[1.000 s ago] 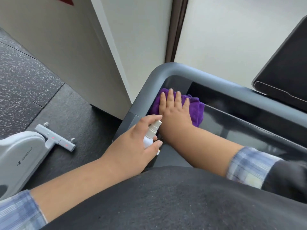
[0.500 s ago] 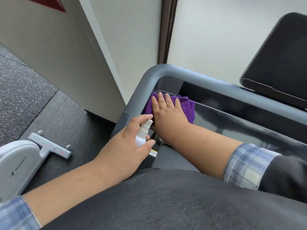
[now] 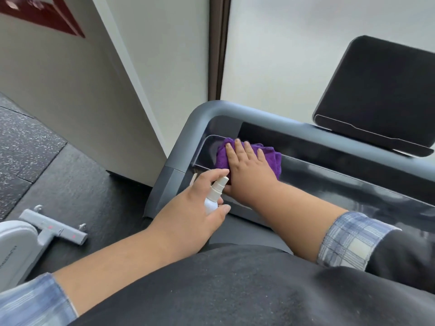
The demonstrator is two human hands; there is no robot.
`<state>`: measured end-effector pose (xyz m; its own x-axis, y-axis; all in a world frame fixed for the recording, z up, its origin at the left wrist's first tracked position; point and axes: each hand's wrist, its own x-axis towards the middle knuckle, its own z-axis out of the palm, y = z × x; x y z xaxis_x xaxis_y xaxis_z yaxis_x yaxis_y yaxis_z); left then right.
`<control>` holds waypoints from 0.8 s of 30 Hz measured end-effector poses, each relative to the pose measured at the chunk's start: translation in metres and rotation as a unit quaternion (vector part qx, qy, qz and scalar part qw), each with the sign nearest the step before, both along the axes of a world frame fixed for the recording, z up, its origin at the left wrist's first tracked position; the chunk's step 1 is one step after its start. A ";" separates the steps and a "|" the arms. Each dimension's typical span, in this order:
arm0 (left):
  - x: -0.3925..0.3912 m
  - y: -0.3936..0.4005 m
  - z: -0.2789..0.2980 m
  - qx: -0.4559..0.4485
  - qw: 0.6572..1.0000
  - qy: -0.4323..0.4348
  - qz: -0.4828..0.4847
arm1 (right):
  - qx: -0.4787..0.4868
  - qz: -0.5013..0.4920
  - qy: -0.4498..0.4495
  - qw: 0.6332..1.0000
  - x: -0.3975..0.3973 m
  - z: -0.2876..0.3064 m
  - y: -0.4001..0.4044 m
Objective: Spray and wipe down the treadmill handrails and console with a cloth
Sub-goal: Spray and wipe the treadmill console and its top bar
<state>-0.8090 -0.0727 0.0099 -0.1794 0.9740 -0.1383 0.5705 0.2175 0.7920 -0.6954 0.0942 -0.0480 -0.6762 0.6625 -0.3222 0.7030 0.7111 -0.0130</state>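
Fingers point(image 3: 244, 151) of the right hand point(image 3: 249, 170) lie straight, pressing a purple cloth point(image 3: 274, 158) onto the treadmill's glossy console point(image 3: 329, 175) beneath the grey handrail point(image 3: 270, 116). Just beside them, the left hand point(image 3: 188, 215) grips a white spray bottle point(image 3: 214, 195), forefinger over its nozzle.

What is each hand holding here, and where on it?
Left hand grips the spray bottle round its body; right hand presses flat on the purple cloth.

Cloth on the console's left corner

The cloth point(image 3: 249, 158) lay on the console point(image 3: 329, 175) under the right hand point(image 3: 249, 170); the spray bottle point(image 3: 215, 195) sat just left, the screen point(image 3: 381, 95) behind.
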 end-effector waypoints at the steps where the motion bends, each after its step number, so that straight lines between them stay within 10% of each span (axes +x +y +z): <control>1: 0.003 0.001 0.000 -0.001 1.000 0.001 -0.006 | -0.001 -0.006 0.005 1.000 0.008 0.000 0.001; 24: 0.081 0.061 0.017 0.017 0.988 0.010 -0.150 | 0.001 -0.157 0.160 0.975 0.163 0.020 0.002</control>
